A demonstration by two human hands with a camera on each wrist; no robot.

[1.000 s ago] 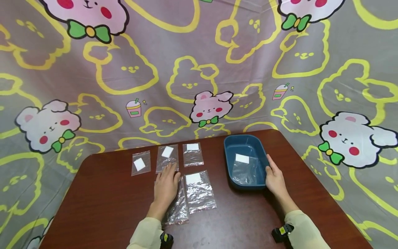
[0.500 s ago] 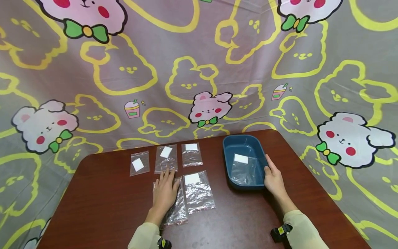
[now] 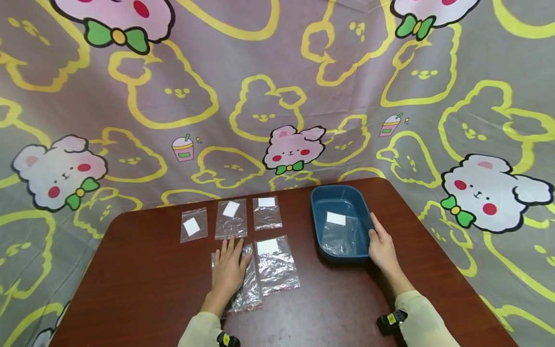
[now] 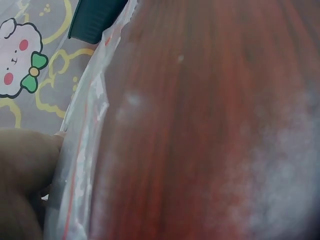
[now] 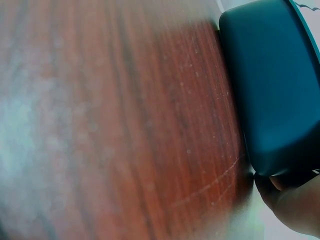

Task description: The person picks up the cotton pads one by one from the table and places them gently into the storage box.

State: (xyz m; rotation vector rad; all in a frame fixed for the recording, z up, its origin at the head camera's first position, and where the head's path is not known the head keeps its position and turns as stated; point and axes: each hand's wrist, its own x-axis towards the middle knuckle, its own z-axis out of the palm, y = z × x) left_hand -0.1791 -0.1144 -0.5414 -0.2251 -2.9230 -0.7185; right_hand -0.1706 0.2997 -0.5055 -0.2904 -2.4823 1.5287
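My left hand (image 3: 228,272) lies palm down with spread, straight fingers on a clear zip-lock bag (image 3: 249,289), covering much of it. Its fingertips reach the lower edge of another zip-lock bag (image 3: 231,219) with a white label. In the left wrist view, the covered bag's red-lined edge (image 4: 75,185) runs beside the hand. On the right, my right hand (image 3: 383,248) grips the side wall of a blue plastic basin (image 3: 318,236), thumb at the rim and fingers along the outside. Inside the basin lies a zip-lock bag (image 3: 340,241) with a white label.
Beside the covered bag lies a larger zip-lock bag (image 3: 277,270). Two smaller labelled bags, one at the far left (image 3: 193,233) and one at the back middle (image 3: 267,217), lie flat on the brown wooden table (image 3: 143,279). A patterned curtain (image 3: 243,111) hangs behind the table.
My left hand has slid slightly back toward me, off the bag at the back, whose lower edge now shows. The right hand and basin stay put.
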